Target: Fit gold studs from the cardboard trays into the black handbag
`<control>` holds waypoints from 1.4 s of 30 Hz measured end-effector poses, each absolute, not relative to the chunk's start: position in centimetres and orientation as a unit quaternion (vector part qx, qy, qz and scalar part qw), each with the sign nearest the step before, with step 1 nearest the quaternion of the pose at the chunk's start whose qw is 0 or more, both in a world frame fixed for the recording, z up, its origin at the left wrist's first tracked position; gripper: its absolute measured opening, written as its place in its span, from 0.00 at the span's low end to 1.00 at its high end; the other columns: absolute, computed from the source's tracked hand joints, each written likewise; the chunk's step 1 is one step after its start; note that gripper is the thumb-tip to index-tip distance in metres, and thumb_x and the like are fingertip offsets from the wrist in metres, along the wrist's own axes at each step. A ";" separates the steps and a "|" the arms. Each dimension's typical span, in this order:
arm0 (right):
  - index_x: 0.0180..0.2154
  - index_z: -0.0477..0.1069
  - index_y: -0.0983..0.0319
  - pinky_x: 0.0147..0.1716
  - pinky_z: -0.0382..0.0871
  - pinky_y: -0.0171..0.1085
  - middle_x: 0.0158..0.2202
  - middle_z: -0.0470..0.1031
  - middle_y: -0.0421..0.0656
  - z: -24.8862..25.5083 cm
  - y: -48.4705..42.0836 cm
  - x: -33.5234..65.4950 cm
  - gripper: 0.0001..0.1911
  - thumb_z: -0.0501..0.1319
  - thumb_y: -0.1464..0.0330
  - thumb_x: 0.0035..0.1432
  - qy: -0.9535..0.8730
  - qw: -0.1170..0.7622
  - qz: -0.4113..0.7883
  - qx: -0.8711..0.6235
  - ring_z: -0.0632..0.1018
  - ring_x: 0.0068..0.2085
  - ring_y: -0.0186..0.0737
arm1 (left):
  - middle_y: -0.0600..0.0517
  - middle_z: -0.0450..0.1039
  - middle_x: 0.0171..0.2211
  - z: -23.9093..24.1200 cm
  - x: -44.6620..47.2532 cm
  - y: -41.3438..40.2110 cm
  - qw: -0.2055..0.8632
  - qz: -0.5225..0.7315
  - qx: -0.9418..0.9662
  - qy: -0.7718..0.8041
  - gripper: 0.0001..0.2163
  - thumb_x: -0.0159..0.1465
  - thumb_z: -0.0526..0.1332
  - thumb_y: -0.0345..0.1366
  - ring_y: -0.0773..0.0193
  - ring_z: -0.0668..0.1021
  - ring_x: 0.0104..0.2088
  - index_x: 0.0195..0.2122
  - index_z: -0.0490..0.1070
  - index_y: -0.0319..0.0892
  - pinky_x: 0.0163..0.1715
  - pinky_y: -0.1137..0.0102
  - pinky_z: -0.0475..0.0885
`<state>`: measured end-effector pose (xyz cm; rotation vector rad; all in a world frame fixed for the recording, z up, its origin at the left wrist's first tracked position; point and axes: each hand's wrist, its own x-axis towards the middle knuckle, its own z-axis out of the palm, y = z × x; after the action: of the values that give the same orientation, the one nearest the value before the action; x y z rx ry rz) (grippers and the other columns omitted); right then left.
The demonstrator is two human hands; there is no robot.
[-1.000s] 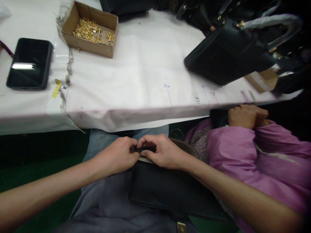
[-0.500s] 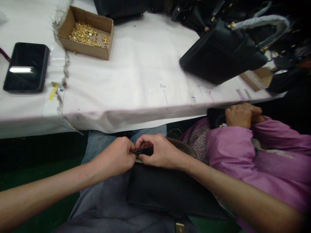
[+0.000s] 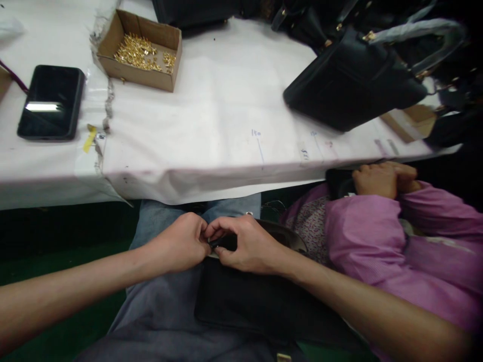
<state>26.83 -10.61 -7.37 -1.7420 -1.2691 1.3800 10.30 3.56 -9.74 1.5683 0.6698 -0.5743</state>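
Note:
A black handbag (image 3: 264,306) lies across my lap, its opening toward the table. At the opening's left end, my left hand (image 3: 186,242) is closed, with its fingertips on the bag's edge. Touching it from the right, my right hand (image 3: 245,244) curves thumb and fingers around the same edge in a pinch. Whatever small part sits between the fingertips is hidden. Near the bottom of the view a gold metal fitting (image 3: 284,357) shows on the bag.
On the white-covered table (image 3: 211,120) are a cardboard box (image 3: 143,78) of gold hardware, a black flat device (image 3: 53,103) and a black handbag (image 3: 347,80) with wrapped handles. To my right sits a co-worker in a purple sleeve (image 3: 362,236), hands (image 3: 381,180) on a black item.
The view has shifted slightly, so the table's things appear a little further right. My right hand sits slightly lower against the bag's edge. Both hands keep their hold.

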 end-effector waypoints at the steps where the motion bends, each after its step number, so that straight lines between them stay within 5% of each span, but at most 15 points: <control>1: 0.50 0.83 0.58 0.52 0.81 0.35 0.46 0.89 0.38 -7.3 -10.7 26.8 0.20 0.67 0.77 0.55 -0.478 0.286 0.519 -0.649 0.88 0.47 0.37 | 0.59 0.62 0.20 -9.6 10.3 3.4 0.618 -0.248 0.687 0.291 0.04 0.54 0.62 0.27 0.68 0.63 0.24 0.24 0.72 0.40 0.22 0.66 0.52; 23: 0.50 0.83 0.57 0.48 0.83 0.39 0.45 0.89 0.40 -8.0 -9.1 28.2 0.21 0.68 0.74 0.54 -0.443 0.265 0.539 -0.666 0.88 0.45 0.43 | 0.55 0.72 0.23 -10.3 11.2 4.9 0.687 -0.208 0.651 0.245 0.05 0.55 0.62 0.35 0.65 0.70 0.26 0.27 0.76 0.40 0.26 0.66 0.57; 33: 0.48 0.83 0.57 0.50 0.83 0.40 0.44 0.88 0.40 -7.8 -8.6 28.6 0.17 0.69 0.73 0.56 -0.436 0.249 0.547 -0.670 0.87 0.45 0.43 | 0.58 0.63 0.22 -11.0 11.6 5.2 0.692 -0.197 0.648 0.250 0.05 0.54 0.63 0.37 0.66 0.64 0.25 0.26 0.74 0.40 0.25 0.65 0.52; 42: 0.56 0.78 0.54 0.53 0.82 0.41 0.47 0.88 0.40 -6.7 -8.5 29.4 0.22 0.69 0.74 0.61 -0.445 0.250 0.569 -0.645 0.88 0.49 0.43 | 0.53 0.74 0.32 -11.4 10.0 4.9 0.753 -0.169 0.585 0.248 0.10 0.61 0.69 0.39 0.59 0.74 0.34 0.40 0.80 0.38 0.32 0.68 0.62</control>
<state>29.40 -8.51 -6.67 -1.7550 -1.2108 1.5492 9.96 4.95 -11.39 1.2769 0.5421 -0.3686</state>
